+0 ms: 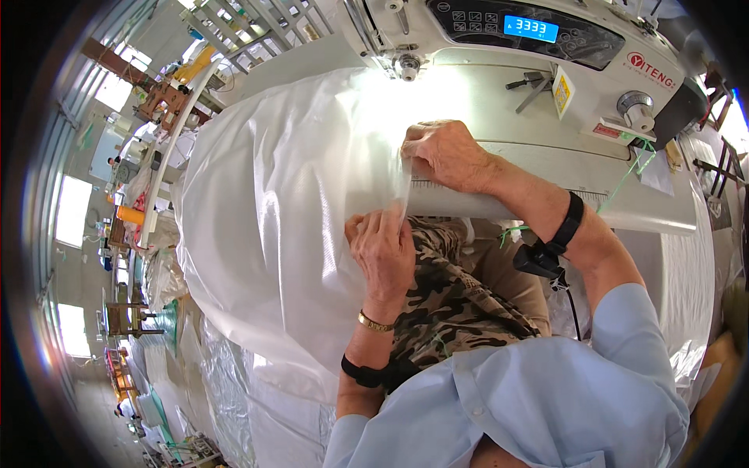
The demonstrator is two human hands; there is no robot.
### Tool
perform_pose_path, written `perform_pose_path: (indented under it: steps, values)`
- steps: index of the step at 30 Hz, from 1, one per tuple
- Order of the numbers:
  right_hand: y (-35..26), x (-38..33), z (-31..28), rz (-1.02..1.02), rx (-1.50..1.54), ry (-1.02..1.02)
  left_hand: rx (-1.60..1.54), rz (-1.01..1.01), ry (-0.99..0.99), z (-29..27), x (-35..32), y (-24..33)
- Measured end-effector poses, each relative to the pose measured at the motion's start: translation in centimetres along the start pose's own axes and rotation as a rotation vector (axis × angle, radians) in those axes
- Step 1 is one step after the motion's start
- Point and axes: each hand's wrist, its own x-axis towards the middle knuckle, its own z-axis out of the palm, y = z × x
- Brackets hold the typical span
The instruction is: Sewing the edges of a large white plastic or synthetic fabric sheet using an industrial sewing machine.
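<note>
A large sheet of white woven fabric [273, 203] lies over the white sewing machine table [546, 183] and hangs down toward my lap. My right hand [446, 154] presses on the fabric's edge on the table, fingers curled over it. My left hand [384, 248] pinches the same edge lower down, just off the table's rim. Both wrists wear black straps, and the left one also has a gold bracelet. The white industrial sewing machine [515, 47] with a blue-lit display stands just beyond my right hand.
A green thread [624, 183] trails across the table at the right. My lap shows camouflage-pattern clothing [452, 296]. More white and clear sheeting [226, 390] is piled at the lower left. Workshop benches and wooden racks [164, 101] lie far off at the left.
</note>
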Motion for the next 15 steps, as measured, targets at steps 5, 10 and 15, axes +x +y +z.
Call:
perform_pose_path:
  steps: [5, 10, 15]
  values:
    - [0.32, -0.06, -0.03, -0.003, 0.02, 0.008, 0.022, 0.126, -0.075, -0.09, 0.42, 0.05]
    - [0.37, -0.06, 0.24, -0.009, -0.016, 0.019, 0.04, 0.045, -0.097, -0.36, 0.4, 0.12]
    - [0.48, -0.05, 0.36, -0.013, -0.026, 0.009, 0.147, 0.07, -0.147, -0.45, 0.94, 0.03]
